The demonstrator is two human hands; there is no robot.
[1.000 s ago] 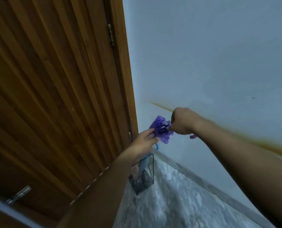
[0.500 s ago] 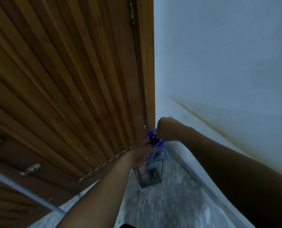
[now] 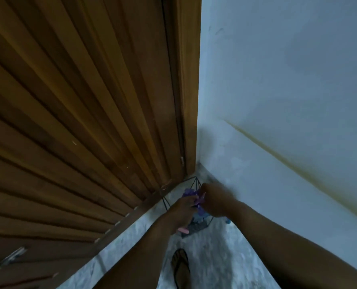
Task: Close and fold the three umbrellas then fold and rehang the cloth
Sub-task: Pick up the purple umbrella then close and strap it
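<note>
A folded purple umbrella (image 3: pixel 191 193) is gripped between both hands, low in the corner by the door. My left hand (image 3: pixel 182 207) closes on it from the left, my right hand (image 3: pixel 214 200) from the right. Directly below stands a black wire basket (image 3: pixel 194 182) on the floor, with something blue (image 3: pixel 198 216) inside it. A pink end (image 3: pixel 183 230) pokes out under my left wrist. Most of the umbrella and basket is hidden by my hands.
A ribbed wooden door (image 3: pixel 79 122) fills the left side, its frame (image 3: pixel 191 90) meeting a pale wall (image 3: pixel 288 80) with a brown stain line (image 3: pixel 277 157). The floor (image 3: pixel 215 257) is grey and speckled. My foot in a dark sandal (image 3: pixel 180 268) stands just behind the basket.
Both hands have moved down with the purple umbrella, from chest height to just over the wire basket. The view has tilted down, and my sandalled foot has come into sight.
</note>
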